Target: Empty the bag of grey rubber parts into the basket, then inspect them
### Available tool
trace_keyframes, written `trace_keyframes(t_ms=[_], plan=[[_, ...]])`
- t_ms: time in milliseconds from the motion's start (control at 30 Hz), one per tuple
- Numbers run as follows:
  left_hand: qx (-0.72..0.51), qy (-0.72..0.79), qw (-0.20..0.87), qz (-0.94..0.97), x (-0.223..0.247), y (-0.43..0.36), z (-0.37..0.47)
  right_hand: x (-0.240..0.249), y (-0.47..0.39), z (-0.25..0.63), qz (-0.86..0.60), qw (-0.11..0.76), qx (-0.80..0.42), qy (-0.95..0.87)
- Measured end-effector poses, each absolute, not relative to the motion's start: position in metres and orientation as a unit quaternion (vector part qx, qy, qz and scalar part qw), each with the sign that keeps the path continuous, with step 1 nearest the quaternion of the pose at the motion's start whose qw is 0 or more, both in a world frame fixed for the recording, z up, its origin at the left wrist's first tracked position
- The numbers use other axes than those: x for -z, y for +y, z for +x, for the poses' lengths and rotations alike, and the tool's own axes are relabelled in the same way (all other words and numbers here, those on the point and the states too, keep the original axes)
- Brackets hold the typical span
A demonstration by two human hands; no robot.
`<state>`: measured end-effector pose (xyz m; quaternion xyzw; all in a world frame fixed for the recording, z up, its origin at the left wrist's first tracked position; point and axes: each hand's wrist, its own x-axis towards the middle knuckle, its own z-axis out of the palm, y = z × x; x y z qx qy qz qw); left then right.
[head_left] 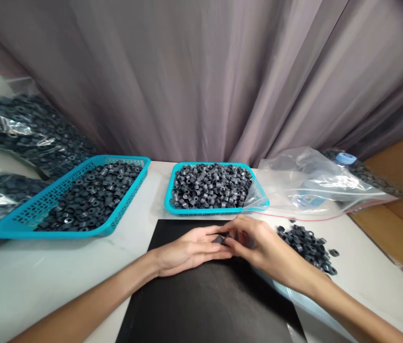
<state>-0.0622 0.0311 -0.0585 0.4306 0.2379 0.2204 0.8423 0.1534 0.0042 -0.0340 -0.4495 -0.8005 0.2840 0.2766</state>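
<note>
Above a black mat, my two hands meet around small dark grey plastic pieces. My left hand is turned partly palm up, its fingers curled around a small grey plastic piece. My right hand has thumb and fingers pinched together at that same spot, on a grey plastic piece partly hidden by the fingers. How many pieces the hands hold I cannot tell. To the right of my right hand lies a loose pile of grey ring-like pieces on the white table.
Behind the mat stands a blue basket full of such pieces; a larger blue basket is at left. Filled plastic bags crowd the far left. A clear zip bag, a blue-capped bottle and a cardboard box are at right.
</note>
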Motion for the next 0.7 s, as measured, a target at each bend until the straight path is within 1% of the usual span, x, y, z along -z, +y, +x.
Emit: trace_keyframes(t_ms=[67,167,267,367,467,700], plan=[[-0.219,0.226,0.84,0.442,0.058,0.03,-0.063,0.036,0.003,0.15,-0.465,0.264,-0.296,-0.792],[-0.223,0.209,0.836,0.456,0.062,0.029,-0.063,0.042,0.004,0.147,-0.472,0.277,-0.295,-0.783],[-0.247,0.241,0.81,0.473,0.066,0.029,-0.061,0.043,0.007,0.147,-0.467,0.285,-0.275,-0.791],[-0.262,0.277,0.783,0.491,0.067,0.03,-0.059,0.04,0.007,0.151,-0.477,0.269,-0.241,-0.801],[-0.255,0.266,0.79,0.489,0.063,0.031,-0.058,0.034,0.005,0.158,-0.494,0.261,-0.205,-0.803],[-0.239,0.249,0.814,0.467,0.06,0.034,-0.061,0.021,0.001,0.165,-0.489,0.228,-0.176,-0.824]])
